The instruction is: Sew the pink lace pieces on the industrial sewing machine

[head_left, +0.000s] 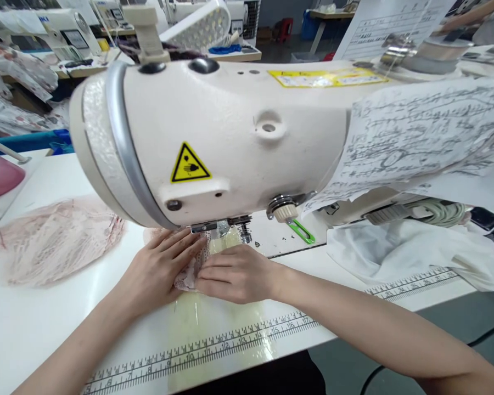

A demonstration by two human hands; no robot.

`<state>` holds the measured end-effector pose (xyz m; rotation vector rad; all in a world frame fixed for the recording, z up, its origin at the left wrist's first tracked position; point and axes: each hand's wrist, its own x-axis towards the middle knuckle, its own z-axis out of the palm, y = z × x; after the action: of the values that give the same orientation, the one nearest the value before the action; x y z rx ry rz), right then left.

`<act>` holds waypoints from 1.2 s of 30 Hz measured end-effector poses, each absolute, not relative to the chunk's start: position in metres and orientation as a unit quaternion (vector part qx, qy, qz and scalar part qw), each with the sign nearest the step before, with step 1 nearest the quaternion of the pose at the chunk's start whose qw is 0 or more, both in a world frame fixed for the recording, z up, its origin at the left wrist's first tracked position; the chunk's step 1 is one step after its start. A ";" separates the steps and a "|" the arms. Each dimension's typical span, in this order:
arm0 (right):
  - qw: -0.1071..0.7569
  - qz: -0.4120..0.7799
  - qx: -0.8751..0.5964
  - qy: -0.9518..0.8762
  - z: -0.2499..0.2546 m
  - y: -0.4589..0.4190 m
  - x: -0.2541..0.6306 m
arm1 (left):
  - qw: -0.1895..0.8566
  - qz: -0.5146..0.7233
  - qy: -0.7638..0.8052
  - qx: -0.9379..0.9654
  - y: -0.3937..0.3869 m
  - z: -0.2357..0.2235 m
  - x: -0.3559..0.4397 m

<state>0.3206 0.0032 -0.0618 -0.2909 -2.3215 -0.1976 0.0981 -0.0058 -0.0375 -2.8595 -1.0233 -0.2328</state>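
A cream sewing machine head [230, 137] fills the middle of the view. Under its presser foot [220, 227] lies a small piece of pale pink lace [187, 277]. My left hand [158, 271] lies flat on the lace, fingers stretched toward the needle. My right hand [234, 274] rests beside it, fingers together and pressed down on the lace's right edge. Both hands touch the lace and nearly touch each other. The needle itself is hidden behind the machine head.
A heap of pink lace pieces [53, 241] sits at the left on the white table [33, 323]. White cloth [399, 255] is bunched at the right. A printed ruler strip [214, 345] runs along the table's front edge. Patterned fabric [428, 137] drapes over the machine arm.
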 end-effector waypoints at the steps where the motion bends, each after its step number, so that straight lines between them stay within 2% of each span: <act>1: 0.389 -0.082 -0.109 -0.911 -0.062 0.003 0.320 | 0.049 -0.075 -0.336 -0.938 -0.005 -0.037 0.098; 9: 0.394 -0.089 -0.108 -0.908 -0.064 0.005 0.320 | 0.060 -0.072 -0.340 -0.936 -0.003 -0.035 0.098; 21: 0.355 -0.105 -0.140 -0.918 -0.061 0.007 0.326 | 0.081 -0.055 -0.360 -0.928 -0.006 -0.037 0.103; 27: 0.367 -0.120 -0.178 -0.905 -0.062 0.008 0.329 | 0.097 -0.052 -0.366 -0.924 -0.007 -0.037 0.105; 36: 0.340 -0.117 -0.235 -0.903 -0.056 0.008 0.333 | 0.088 -0.064 -0.375 -0.921 -0.011 -0.038 0.108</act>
<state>0.3332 0.0081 -0.0560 -0.6126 -2.3493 -0.3032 0.1083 -0.0106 -0.0385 -2.7409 -1.1174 -0.1902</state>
